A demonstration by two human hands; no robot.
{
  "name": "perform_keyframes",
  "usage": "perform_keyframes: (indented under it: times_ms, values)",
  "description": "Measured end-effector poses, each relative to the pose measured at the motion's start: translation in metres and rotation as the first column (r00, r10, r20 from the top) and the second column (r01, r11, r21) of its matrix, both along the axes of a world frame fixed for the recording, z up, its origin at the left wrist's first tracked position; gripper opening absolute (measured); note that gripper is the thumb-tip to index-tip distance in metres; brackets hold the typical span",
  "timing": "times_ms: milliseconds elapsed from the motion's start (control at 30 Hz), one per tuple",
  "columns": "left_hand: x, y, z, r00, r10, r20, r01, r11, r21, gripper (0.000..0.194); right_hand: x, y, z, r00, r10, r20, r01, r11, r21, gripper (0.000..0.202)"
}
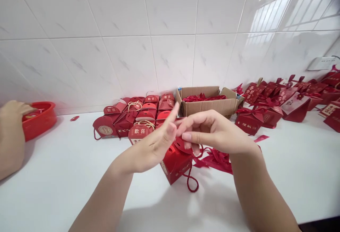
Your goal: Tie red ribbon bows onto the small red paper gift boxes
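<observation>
A red gift box (pixel 176 163) with a dark red cord looped at its front right stands on the white table (pixel 87 186), partly covered by my hands. My left hand (pixel 156 141) is above the box's left side, flat and tilted up, its fingers stretched out. Over the box's top is my right hand (pixel 209 131), its fingers curled with thumb and index finger close together. Whether anything small is between those fingertips cannot be made out. Behind the right hand lies a pile of crimson ribbons (pixel 219 161).
Rows of red boxes (pixel 106 127) stand behind, beside a cardboard box (pixel 209 108) holding red ribbon. More red boxes (pixel 296 106) line the right. At the left edge, another person's hand (pixel 12 122) reaches into a red basin (pixel 44 120).
</observation>
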State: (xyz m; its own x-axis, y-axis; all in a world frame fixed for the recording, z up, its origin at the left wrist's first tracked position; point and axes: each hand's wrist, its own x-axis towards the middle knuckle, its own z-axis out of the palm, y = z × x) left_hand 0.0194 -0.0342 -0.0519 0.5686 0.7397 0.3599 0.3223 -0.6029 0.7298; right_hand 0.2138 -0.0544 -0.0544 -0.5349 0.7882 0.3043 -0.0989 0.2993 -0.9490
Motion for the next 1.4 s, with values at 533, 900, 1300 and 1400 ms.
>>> perform_keyframes:
  times_ms: [533,900,1300,1400]
  values:
    - [-0.041,-0.035,0.012,0.973,0.040,-0.228,0.001,0.984,0.176,0.017,0.013,-0.008,0.011,0.882,0.278,0.381,-0.439,0.779,0.447,0.026]
    - [-0.021,-0.028,0.016,0.988,0.085,-0.131,-0.077,0.995,0.060,0.025,-0.015,0.006,-0.011,0.858,-0.512,0.047,0.200,0.417,0.887,0.041]
    - [-0.014,-0.027,0.008,0.992,-0.009,-0.124,0.004,0.999,-0.044,0.031,-0.007,0.010,-0.011,0.848,-0.344,-0.404,0.517,0.361,0.776,0.025]
    - [-0.012,-0.026,0.007,0.993,-0.028,-0.114,0.020,0.998,-0.065,0.033,0.013,0.015,-0.011,0.744,-0.388,-0.545,0.651,0.236,0.721,0.029]
